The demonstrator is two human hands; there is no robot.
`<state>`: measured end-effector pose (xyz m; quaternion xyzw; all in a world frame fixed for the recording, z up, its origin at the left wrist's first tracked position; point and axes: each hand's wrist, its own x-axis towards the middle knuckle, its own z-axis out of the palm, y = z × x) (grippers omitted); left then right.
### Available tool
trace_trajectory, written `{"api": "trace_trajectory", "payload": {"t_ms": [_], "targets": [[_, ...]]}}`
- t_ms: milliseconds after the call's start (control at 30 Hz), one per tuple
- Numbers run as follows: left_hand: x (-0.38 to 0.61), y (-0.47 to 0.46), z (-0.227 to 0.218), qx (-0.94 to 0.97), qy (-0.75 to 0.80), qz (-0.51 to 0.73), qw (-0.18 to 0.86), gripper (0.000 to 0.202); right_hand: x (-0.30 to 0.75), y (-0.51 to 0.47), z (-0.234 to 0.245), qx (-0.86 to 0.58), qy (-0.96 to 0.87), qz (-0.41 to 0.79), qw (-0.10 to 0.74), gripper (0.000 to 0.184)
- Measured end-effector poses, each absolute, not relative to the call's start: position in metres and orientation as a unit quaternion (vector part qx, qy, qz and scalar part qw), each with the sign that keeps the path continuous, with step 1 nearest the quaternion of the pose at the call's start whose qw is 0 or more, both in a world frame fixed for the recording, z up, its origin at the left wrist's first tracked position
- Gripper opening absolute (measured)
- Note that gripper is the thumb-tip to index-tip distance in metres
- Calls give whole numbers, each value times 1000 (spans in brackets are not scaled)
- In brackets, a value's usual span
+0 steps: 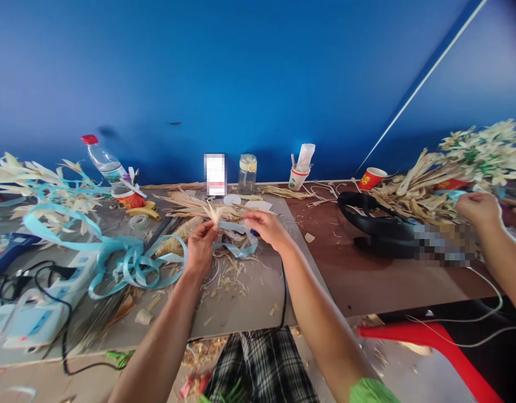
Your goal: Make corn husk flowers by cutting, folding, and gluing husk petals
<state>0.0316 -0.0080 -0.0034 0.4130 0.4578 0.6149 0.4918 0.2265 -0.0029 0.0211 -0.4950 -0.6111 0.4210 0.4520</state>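
Observation:
My left hand [201,246] is closed on the base of a small flower of dried husk strips [214,214], held above the grey board [249,302]. My right hand [268,228] pinches a light blue ribbon [236,228] that runs from the flower's base and loops under both hands. A long tangle of the same ribbon [127,260] lies to the left of my left hand. Loose husk scraps [228,277] are scattered under my hands.
Another person's hand [478,208] works at the right by a heap of husks [413,193] and finished flowers [488,148]. A black stand [375,224], paper cups [297,178], a jar [247,173], a water bottle [104,159], tape [139,221], a power strip [35,322] and cables surround me.

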Motion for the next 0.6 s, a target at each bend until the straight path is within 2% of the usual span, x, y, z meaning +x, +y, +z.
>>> {"api": "trace_trajectory", "payload": {"t_ms": [67, 167, 267, 433, 600], "targets": [[33, -9, -4, 407, 447, 612, 510, 30, 235, 5, 17, -539, -564, 362, 510, 34], [35, -10, -5, 404, 430, 608, 530, 30, 245, 12, 16, -613, -538, 289, 501, 31], [35, -9, -5, 400, 427, 610, 535, 30, 249, 10, 25, -675, -568, 235, 407, 31], [35, -9, -3, 403, 421, 606, 542, 31, 251, -16, 44, -728, -643, 168, 169, 34], [37, -10, -3, 413, 416, 604, 541, 25, 253, -40, 36, -755, -640, 137, 44, 49]]}}
